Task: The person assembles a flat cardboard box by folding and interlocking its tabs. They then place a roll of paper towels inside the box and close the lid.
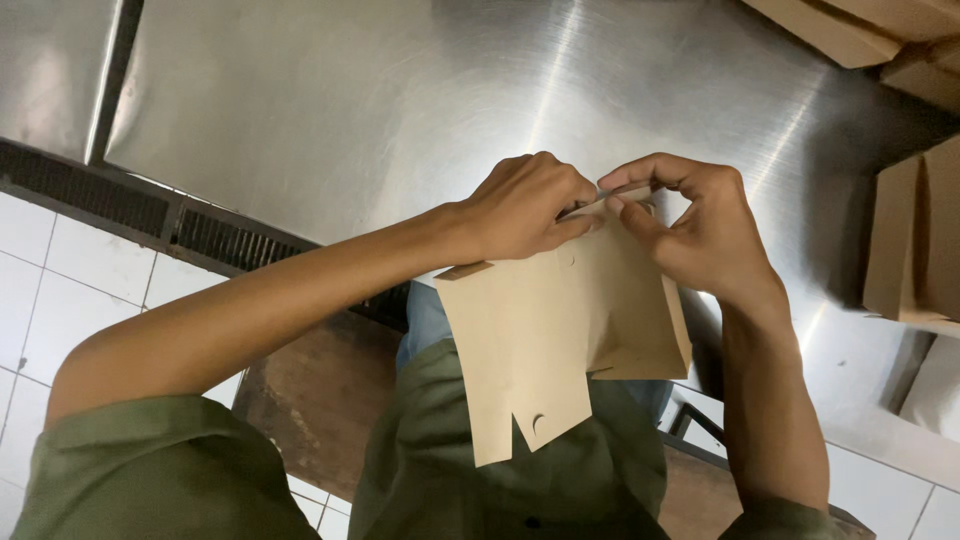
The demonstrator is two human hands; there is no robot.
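- Over the edge of the steel table (350,100), both hands meet at the top of a flat brown cardboard blank (545,340), held up in the air in front of the person's green shirt (480,480).
- Left hand (525,205): fingers curled together and pinched down on the blank's upper edge, thumb underneath.
- Right hand (700,225): thumb and forefinger closed on a narrow flap at that same top edge, the other fingers arched clear.
- Lower part of the blank hangs free, a notched tab pointing down toward the lap.
- To do this fold well, I'd judge the left hand should pin the panel firmly beside the crease while the right bends the flap along the scored line, not across it.
- Keeping the pinch close to the crease should stop the board buckling.
- More brown cartons (915,240) sit on the table at the right, well apart from the hands.
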